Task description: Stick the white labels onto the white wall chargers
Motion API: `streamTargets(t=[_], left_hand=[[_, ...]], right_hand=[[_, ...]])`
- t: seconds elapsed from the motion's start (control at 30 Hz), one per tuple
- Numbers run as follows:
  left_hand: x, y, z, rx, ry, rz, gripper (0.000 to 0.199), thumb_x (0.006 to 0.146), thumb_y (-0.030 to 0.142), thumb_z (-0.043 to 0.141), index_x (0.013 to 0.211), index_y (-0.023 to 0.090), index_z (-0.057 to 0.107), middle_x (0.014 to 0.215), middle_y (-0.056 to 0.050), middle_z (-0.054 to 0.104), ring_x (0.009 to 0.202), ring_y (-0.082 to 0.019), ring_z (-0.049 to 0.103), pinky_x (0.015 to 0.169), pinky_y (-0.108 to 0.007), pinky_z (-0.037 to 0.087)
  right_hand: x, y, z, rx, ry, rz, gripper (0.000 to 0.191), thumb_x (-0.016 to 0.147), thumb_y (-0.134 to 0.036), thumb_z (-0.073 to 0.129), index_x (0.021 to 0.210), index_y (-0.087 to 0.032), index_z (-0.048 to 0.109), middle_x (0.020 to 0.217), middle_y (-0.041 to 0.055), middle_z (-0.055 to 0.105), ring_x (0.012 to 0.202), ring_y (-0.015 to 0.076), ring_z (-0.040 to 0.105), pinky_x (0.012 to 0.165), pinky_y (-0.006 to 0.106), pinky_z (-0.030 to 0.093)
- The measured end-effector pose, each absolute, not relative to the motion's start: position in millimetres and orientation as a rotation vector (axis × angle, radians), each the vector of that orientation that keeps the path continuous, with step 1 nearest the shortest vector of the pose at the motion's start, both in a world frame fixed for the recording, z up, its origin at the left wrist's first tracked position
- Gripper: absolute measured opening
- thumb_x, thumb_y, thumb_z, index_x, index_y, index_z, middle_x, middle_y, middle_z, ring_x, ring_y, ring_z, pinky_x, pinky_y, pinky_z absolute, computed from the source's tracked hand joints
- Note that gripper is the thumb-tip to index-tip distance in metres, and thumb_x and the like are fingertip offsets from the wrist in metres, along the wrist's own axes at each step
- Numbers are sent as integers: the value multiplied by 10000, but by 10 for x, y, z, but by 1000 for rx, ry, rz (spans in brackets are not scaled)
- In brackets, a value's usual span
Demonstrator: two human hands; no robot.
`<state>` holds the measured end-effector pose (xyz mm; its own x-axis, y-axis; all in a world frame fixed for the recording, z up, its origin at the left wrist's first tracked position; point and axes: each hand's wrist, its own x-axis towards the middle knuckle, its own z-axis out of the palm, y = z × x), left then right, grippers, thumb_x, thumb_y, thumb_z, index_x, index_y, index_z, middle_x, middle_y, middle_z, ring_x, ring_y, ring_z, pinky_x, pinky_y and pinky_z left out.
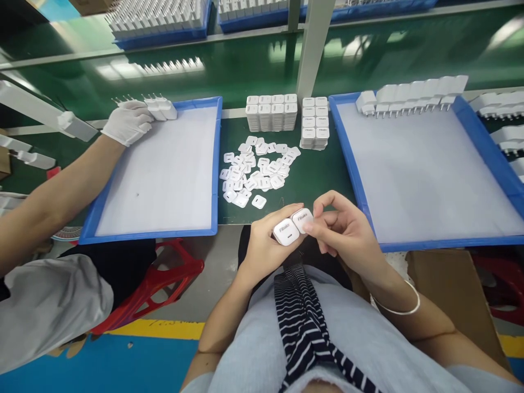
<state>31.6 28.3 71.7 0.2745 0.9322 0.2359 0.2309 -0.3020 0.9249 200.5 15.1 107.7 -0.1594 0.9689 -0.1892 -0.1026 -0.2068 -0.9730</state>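
Observation:
My left hand (266, 240) is wrapped round two white chargers, side by side at the table's front edge. The left charger (285, 232) shows printed letters and a small dark slot on its end face. On the right charger (303, 218) printed letters show too, and the thumb of my right hand (341, 229) touches its lower right edge. The fingers of my right hand are curled and partly spread, with nothing seen between them. Beyond my hands lies a loose pile of white square plates (258, 202) on the green table (315, 180).
Stacked white plates (271, 113) and a second stack (315, 123) stand behind the pile. A blue-rimmed tray (215, 164) is at left, another (356, 174) at right with a row of chargers (413, 95). A co-worker's gloved hand (129, 121) touches chargers at the left tray.

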Motion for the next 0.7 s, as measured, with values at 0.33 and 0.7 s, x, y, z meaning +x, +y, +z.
streamTargets(t=[0.33,0.7], left_hand=[[267,311,632,1646,1031,1090,410,821,302,803,1213,213,726,1217,-90,769,1064,-242,757,903,-331,626],[36,437,758,2055,1251,923,436,896,223,673,1330,214,639,1325,-104,714,1149,-255,723,986,-351,590]], right_hand=[[1980,170,1064,-1290,-1265,1482,272,824,-236,755,945,-246,511,499,-138,365,438,80,337,458,226,264],[1961,174,1010,-1158,-1363,1409,462,815,-264,797,1121,-275,450,553,-141,482,456,88,417,467,220,332]])
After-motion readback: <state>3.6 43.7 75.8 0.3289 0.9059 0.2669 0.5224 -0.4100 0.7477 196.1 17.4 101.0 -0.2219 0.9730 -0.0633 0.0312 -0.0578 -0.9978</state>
